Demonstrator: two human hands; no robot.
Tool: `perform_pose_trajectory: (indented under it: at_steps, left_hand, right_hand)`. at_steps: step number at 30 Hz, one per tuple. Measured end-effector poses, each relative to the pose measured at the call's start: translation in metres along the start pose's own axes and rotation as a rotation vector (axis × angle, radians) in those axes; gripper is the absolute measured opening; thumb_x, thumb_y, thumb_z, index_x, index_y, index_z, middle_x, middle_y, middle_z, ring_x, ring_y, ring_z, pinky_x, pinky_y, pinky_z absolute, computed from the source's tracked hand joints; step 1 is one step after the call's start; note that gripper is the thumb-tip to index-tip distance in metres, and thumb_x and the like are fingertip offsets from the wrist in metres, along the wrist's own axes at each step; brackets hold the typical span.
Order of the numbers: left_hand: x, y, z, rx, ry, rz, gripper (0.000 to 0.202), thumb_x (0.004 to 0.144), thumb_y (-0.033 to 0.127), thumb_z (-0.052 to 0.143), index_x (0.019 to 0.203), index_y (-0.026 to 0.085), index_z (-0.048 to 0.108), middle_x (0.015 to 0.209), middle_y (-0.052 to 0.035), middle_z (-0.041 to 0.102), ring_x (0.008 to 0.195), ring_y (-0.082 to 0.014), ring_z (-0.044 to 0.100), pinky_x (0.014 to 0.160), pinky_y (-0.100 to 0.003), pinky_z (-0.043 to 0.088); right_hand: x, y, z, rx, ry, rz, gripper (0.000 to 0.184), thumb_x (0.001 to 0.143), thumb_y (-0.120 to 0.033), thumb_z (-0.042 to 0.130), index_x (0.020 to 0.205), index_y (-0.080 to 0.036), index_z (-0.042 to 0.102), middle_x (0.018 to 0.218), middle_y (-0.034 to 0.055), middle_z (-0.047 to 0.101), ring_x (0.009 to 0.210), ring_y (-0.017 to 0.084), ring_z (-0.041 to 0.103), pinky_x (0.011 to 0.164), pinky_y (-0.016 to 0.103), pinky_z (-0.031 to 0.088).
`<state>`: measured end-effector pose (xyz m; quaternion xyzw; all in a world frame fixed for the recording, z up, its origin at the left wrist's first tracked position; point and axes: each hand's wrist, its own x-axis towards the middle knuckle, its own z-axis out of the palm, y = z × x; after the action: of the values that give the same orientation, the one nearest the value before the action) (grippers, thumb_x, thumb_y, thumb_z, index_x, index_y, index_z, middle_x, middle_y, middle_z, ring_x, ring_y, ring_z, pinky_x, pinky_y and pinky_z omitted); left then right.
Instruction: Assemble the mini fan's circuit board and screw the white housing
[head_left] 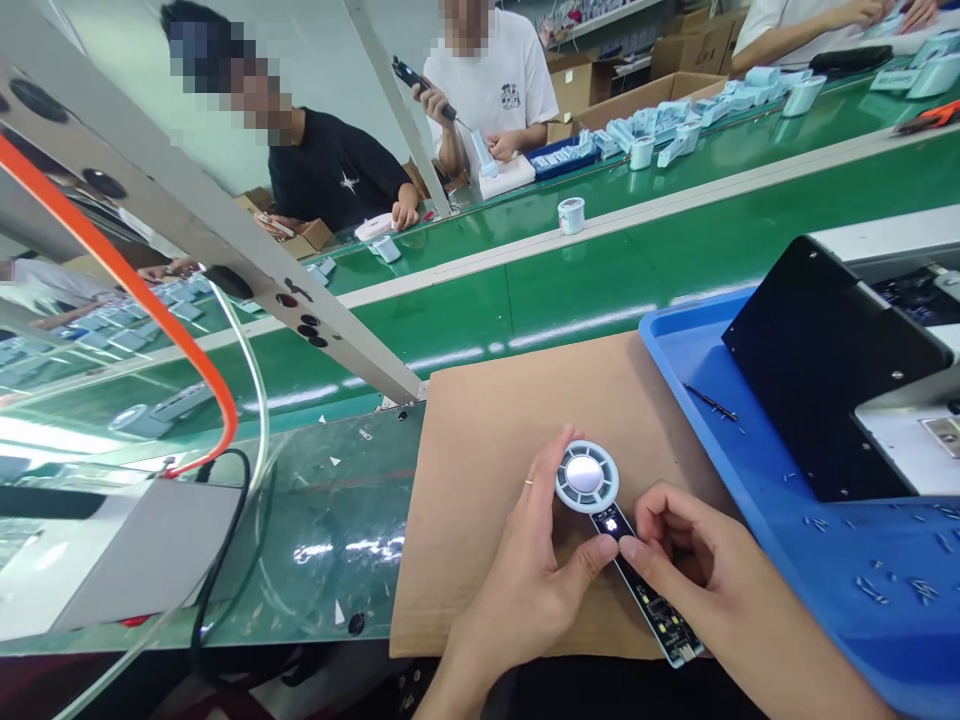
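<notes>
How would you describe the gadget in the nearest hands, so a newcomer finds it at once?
Start at the cardboard sheet beside the blue tray. Over it, left hand and right hand hold the gadget: a round pale blue head on a narrow board. Its bare black board sets it apart from pale blue pieces across the green table.

Orange hose (229,412) near pale post (352,347); black-shirted person (337,165) beyond green surface (570,275).

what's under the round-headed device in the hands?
Brown cardboard shows around the device. Its underside and whatever lies directly beneath are covered by the device itself, plus the left hand and right hand. Can't tell if it touches the cardboard.
</notes>
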<state>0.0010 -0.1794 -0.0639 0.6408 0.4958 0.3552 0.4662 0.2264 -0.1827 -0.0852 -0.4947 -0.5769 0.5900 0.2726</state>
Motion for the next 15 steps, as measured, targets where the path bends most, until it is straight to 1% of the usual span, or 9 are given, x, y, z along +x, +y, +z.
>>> perform_pose_trajectory:
  at_steps: [7, 9, 11, 13, 14, 15]
  left_hand:
    - [-0.001, 0.001, 0.000, -0.027, 0.014, -0.005, 0.085, 0.108, 0.051, 0.075, 0.179, 0.038, 0.030, 0.185, -0.0091, 0.039, 0.173, -0.0349, 0.034, 0.144, -0.062, 0.029]
    - [-0.002, 0.001, 0.001, -0.029, 0.025, -0.010, 0.086, 0.107, 0.051, 0.076, 0.179, 0.037, 0.031, 0.185, -0.0095, 0.039, 0.173, -0.0360, 0.034, 0.144, -0.063, 0.028]
    - [-0.003, 0.000, 0.002, -0.042, 0.041, -0.018, 0.087, 0.105, 0.050, 0.079, 0.178, 0.036, 0.034, 0.184, -0.0094, 0.040, 0.172, -0.0370, 0.036, 0.144, -0.064, 0.027]
    - [-0.004, 0.000, 0.003, -0.068, 0.073, -0.024, 0.089, 0.099, 0.046, 0.087, 0.174, 0.035, 0.041, 0.179, -0.0103, 0.047, 0.168, -0.0383, 0.043, 0.142, -0.063, 0.031]
    - [-0.003, 0.000, 0.002, -0.070, 0.094, -0.033, 0.090, 0.095, 0.043, 0.091, 0.172, 0.035, 0.046, 0.174, -0.0107, 0.053, 0.163, -0.0387, 0.049, 0.140, -0.062, 0.036]
    - [-0.001, 0.002, 0.001, -0.059, 0.120, -0.050, 0.090, 0.089, 0.038, 0.095, 0.168, 0.034, 0.051, 0.167, -0.0106, 0.058, 0.157, -0.0387, 0.055, 0.137, -0.060, 0.041]
  right_hand:
    - [0.006, 0.002, 0.001, 0.016, 0.026, -0.030, 0.051, 0.113, -0.066, 0.059, 0.098, -0.017, 0.056, 0.086, 0.0028, 0.051, 0.078, 0.014, 0.051, 0.066, 0.021, 0.046]
    - [0.007, 0.005, 0.003, 0.017, 0.047, -0.054, 0.054, 0.112, -0.069, 0.059, 0.096, -0.017, 0.056, 0.084, 0.0029, 0.051, 0.075, 0.014, 0.051, 0.064, 0.021, 0.046]
    - [0.005, 0.012, 0.004, 0.010, 0.050, -0.062, 0.059, 0.111, -0.074, 0.058, 0.095, -0.017, 0.057, 0.084, 0.0038, 0.052, 0.076, 0.015, 0.054, 0.065, 0.021, 0.049]
    - [0.002, 0.025, 0.007, -0.026, 0.021, -0.056, 0.061, 0.108, -0.079, 0.058, 0.100, -0.019, 0.061, 0.090, 0.0056, 0.058, 0.081, 0.018, 0.061, 0.066, 0.023, 0.053]
    - [0.002, 0.033, 0.010, -0.069, 0.029, -0.061, 0.060, 0.106, -0.081, 0.060, 0.105, -0.020, 0.064, 0.095, 0.0062, 0.061, 0.085, 0.020, 0.064, 0.067, 0.025, 0.056]
    - [0.002, 0.041, 0.012, -0.141, 0.076, -0.091, 0.058, 0.103, -0.080, 0.063, 0.111, -0.022, 0.065, 0.100, 0.0063, 0.064, 0.090, 0.022, 0.067, 0.069, 0.028, 0.058]
